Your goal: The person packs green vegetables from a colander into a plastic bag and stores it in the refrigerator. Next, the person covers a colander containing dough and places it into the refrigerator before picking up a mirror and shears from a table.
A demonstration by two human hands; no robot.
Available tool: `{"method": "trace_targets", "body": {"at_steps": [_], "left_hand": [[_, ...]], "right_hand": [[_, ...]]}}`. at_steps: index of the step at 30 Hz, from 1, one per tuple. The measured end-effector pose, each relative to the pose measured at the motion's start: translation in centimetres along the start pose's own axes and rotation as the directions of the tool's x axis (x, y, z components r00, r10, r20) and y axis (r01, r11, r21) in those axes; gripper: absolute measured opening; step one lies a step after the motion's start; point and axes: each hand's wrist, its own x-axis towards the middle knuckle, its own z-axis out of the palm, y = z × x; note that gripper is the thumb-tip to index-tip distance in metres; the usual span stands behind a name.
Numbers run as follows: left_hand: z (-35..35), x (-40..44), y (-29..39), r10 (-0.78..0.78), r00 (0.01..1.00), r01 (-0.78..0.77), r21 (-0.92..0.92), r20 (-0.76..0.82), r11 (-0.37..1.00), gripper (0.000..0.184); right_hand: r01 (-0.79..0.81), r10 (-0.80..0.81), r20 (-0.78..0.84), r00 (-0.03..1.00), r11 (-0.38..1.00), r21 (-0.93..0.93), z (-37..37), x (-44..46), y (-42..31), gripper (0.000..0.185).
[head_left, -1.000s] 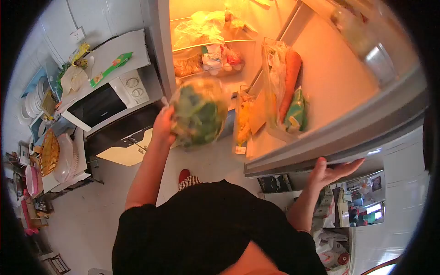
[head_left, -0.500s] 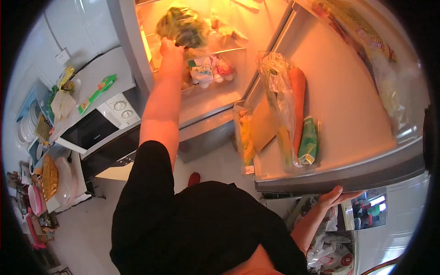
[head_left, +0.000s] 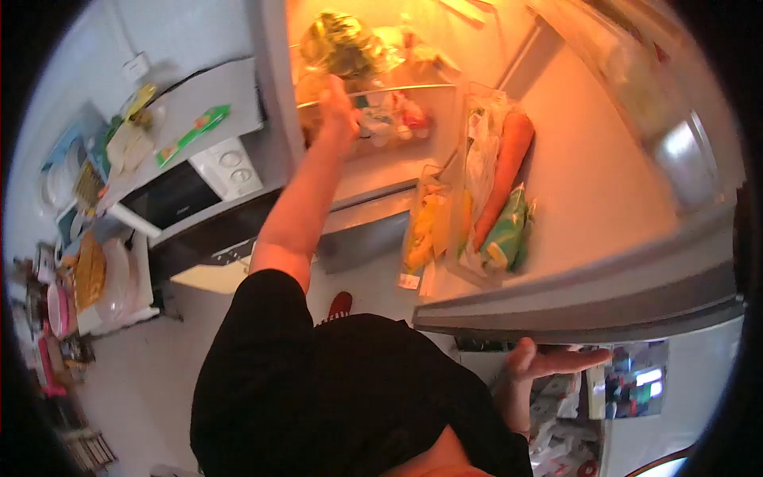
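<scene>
My left hand (head_left: pixel 340 111) is at the front wall of the clear fridge drawer (head_left: pixel 401 147), just below a bagged bunch of leafy greens (head_left: pixel 338 44). Its fingers look apart and hold nothing I can see, though motion blurs them. The greens rest in the drawer's left part, beside pale bagged things and red-and-white packets (head_left: pixel 409 115). My right hand (head_left: pixel 548 362) lies against the lower edge of the open fridge door (head_left: pixel 572 314), fingers stretched out and thumb apart.
Door shelves hold a large carrot (head_left: pixel 506 175), a green packet (head_left: pixel 505 234) and yellow items (head_left: pixel 429 226). On the left, a white microwave (head_left: pixel 179 195) stands under a counter bearing a green-and-white packet (head_left: pixel 195 133). Shelves with bags sit behind the door.
My left hand has let go of the greens and drawn back; they now sit in the drawer. The door has swung somewhat inward, with my right hand still at its edge.
</scene>
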Motion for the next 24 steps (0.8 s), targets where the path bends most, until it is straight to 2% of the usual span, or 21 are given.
{"method": "trace_targets", "body": {"at_steps": [1,2,3,4,7,8,11,13,14,15,17,20,22,24], "left_hand": [[-1.6,-3.1,-1.0,0.004,0.982,-0.002,-0.007,0.188,1.000,0.040],[-3.5,-5.4,-2.3,0.014,0.980,-0.040,0.127,0.200,0.991,0.030],[-6.3,-7.5,-3.9,-0.049,0.954,-0.008,0.187,0.294,0.982,0.030],[-8.1,-10.6,-4.0,-0.109,0.956,0.040,0.248,0.271,0.968,0.031],[-14.8,-17.1,-3.3,-0.214,0.952,0.107,0.417,0.220,0.903,0.038],[-17.1,-18.5,-2.7,-0.211,0.959,0.107,0.453,0.187,0.885,0.038],[-24.7,-22.2,-0.8,-0.185,0.982,0.131,0.536,0.047,0.834,0.036],[-29.2,-24.4,0.5,-0.131,0.987,0.162,0.573,-0.096,0.803,0.035],[-32.1,-26.0,1.0,-0.140,0.977,0.207,0.534,-0.162,0.820,0.035],[-35.8,-27.4,1.9,-0.138,0.961,0.241,0.486,-0.240,0.840,0.036],[-39.9,-29.1,1.5,-0.108,0.908,0.291,0.422,-0.405,0.858,0.035],[-47.3,-30.8,0.3,0.009,0.847,0.286,0.471,-0.531,0.834,0.033],[-52.3,-32.0,-0.9,0.093,0.770,0.315,0.504,-0.631,0.804,0.031],[-55.5,-33.2,-0.5,0.148,0.733,0.339,0.544,-0.665,0.767,0.029]], "right_hand": [[0.047,-0.052,0.037,0.998,0.992,0.119,1.0,-0.5,-0.4,0.101],[0.087,-0.107,0.072,0.992,0.966,0.242,2.0,-0.9,-0.6,0.105],[0.132,-0.162,0.139,0.977,0.970,0.203,2.6,-1.2,-0.9,0.107],[0.182,-0.217,0.209,0.954,0.968,0.174,3.4,-1.6,-1.2,0.109],[0.244,-0.316,0.247,0.916,0.928,0.283,7.9,-0.2,-2.2,0.110],[0.247,-0.333,0.226,0.916,0.909,0.336,10.0,0.6,-2.9,0.110],[0.124,-0.230,0.356,0.906,0.947,0.297,14.6,2.5,-7.0,0.108],[0.321,-0.382,0.155,0.911,0.894,0.314,19.3,2.8,-8.0,0.097],[0.413,-0.448,0.049,0.893,0.858,0.305,21.4,2.8,-8.3,0.091],[0.426,-0.455,0.056,0.889,0.865,0.265,24.2,2.8,-9.8,0.085],[0.443,-0.458,0.087,0.885,0.885,0.144,27.6,3.3,-10.6,0.075],[0.375,-0.355,0.231,0.906,0.926,-0.049,30.8,4.3,-12.8,0.062],[0.322,-0.232,0.356,0.905,0.922,-0.217,33.3,5.3,-13.8,0.057],[0.407,-0.386,0.137,0.912,0.893,-0.191,36.1,4.9,-13.7,0.058]]}}
